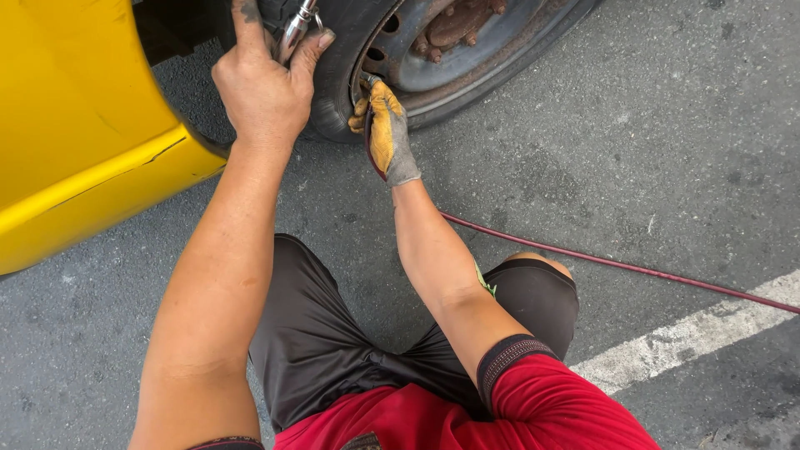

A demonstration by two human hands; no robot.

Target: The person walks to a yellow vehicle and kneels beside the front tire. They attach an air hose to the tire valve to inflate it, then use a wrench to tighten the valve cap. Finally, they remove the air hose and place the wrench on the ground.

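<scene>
keep the bare left hand [262,87] clamped on the metal tool [296,29] against the tyre [342,75] while the gloved right hand [385,133], closed on the valve fitting [369,81], stays square.

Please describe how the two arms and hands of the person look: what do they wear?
The left hand is bare, with dark grime on the fingers, and the forearm is uncovered. The right hand wears a worn yellow-and-grey work glove with a dark red edge. Red short sleeves show over black undersleeve cuffs.
</scene>
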